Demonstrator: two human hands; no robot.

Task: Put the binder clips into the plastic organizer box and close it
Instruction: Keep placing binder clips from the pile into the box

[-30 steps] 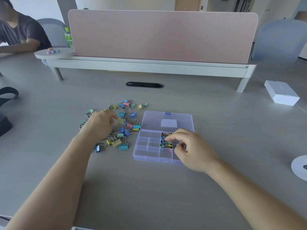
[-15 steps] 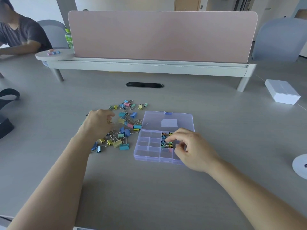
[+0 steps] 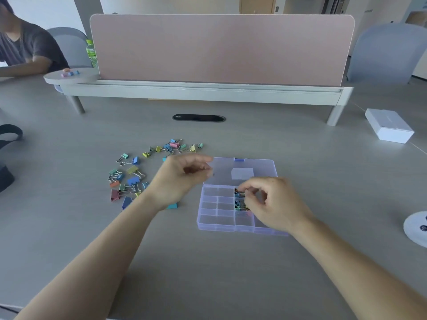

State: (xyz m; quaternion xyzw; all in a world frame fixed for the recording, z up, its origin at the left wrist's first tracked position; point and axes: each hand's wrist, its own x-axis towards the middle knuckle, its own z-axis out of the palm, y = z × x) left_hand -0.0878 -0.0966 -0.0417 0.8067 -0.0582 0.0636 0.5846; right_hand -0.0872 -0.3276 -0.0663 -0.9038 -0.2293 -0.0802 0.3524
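Note:
The clear plastic organizer box (image 3: 217, 218) lies open on the table, its lid (image 3: 256, 167) folded back flat. Several coloured binder clips (image 3: 239, 205) fill two middle compartments. My right hand (image 3: 275, 204) is over the box, thumb and forefinger pinching a clip in the upper filled compartment. My left hand (image 3: 178, 181) hovers at the box's left rear corner with curled fingers, and a small dark bit of a binder clip shows at its fingertips. Loose binder clips (image 3: 132, 170) lie scattered on the table left of the box, with more clips (image 3: 173, 145) behind my left hand.
A pink desk divider (image 3: 219, 47) on a white base crosses the back. A black cable slot (image 3: 198, 117) sits ahead. A white carton (image 3: 388, 125) and a white round object (image 3: 416, 227) are at the right. A seated person (image 3: 27, 49) is at far left.
My left hand has lifted off the loose pile and moved right to the box's edge. My right hand has stayed over the filled compartments.

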